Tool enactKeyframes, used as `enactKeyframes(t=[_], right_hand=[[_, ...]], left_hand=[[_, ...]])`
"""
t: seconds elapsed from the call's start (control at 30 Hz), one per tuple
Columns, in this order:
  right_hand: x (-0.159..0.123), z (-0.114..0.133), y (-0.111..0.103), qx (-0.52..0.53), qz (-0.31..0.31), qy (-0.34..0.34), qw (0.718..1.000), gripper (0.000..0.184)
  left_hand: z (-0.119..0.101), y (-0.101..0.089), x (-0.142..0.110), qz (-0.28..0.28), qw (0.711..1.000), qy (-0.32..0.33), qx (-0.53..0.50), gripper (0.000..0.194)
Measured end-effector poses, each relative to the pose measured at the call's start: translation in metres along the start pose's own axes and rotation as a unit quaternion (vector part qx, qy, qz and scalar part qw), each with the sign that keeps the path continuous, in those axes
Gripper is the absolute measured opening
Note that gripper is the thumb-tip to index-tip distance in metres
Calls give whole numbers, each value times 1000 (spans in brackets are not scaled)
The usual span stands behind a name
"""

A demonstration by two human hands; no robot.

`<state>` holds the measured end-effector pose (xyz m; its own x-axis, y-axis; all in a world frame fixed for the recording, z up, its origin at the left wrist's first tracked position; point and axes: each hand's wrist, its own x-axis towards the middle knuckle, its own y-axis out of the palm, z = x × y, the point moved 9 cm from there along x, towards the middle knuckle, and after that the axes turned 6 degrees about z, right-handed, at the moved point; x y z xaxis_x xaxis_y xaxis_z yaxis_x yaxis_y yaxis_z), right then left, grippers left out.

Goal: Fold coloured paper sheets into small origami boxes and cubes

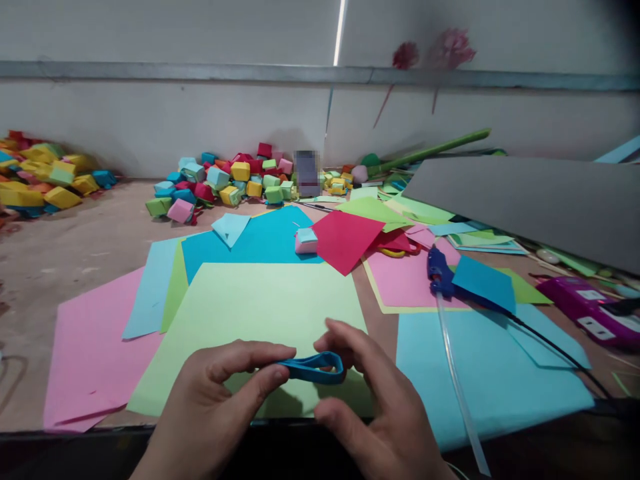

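Between thumb and index finger, my left hand (220,393) pinches the flat end of a folded blue paper strip (320,369). The strip bends round into a narrow loop toward the right. My right hand (380,400) is at the looped end with thumb and fingers spread apart; whether a fingertip touches the strip I cannot tell. Below both hands lies a pale green paper sheet (270,307). A small pink and light blue paper box (306,241) sits just past its far edge, beside a red paper square (347,237).
Small colourful paper boxes are heaped at the back (240,172) and far left (50,177). A blue glue gun (440,270) with a clear glue stick lies right, its cord running to a purple power strip (593,310). A grey panel (530,200) juts in from the right.
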<state>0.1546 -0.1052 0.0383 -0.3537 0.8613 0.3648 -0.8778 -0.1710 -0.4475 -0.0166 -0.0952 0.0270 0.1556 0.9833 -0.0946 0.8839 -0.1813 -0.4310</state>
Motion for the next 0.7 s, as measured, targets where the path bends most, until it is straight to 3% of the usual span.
enactKeyframes(t=[0.1, 0.23, 0.33, 0.43, 0.57, 0.7], right_hand=[[4, -8, 1, 45, 2, 72, 996, 12], [4, -19, 8, 137, 40, 173, 974, 17], [1, -26, 18, 222, 80, 227, 945, 18], [3, -25, 15, 218, 90, 216, 948, 13], [10, -16, -10, 108, 16, 144, 984, 14], [12, -5, -17, 39, -13, 86, 995, 12]], left_hand=[[-1, 3, -3, -11, 1000, 21, -1, 15], [15, 5, -3, -22, 998, -36, -48, 18], [24, 11, 0, 16, 994, -65, -88, 23], [21, 4, 0, -8, 997, -49, -62, 20], [8, -12, -6, -102, 995, -3, 2, 12], [-2, -8, -8, -86, 989, 98, 69, 8]])
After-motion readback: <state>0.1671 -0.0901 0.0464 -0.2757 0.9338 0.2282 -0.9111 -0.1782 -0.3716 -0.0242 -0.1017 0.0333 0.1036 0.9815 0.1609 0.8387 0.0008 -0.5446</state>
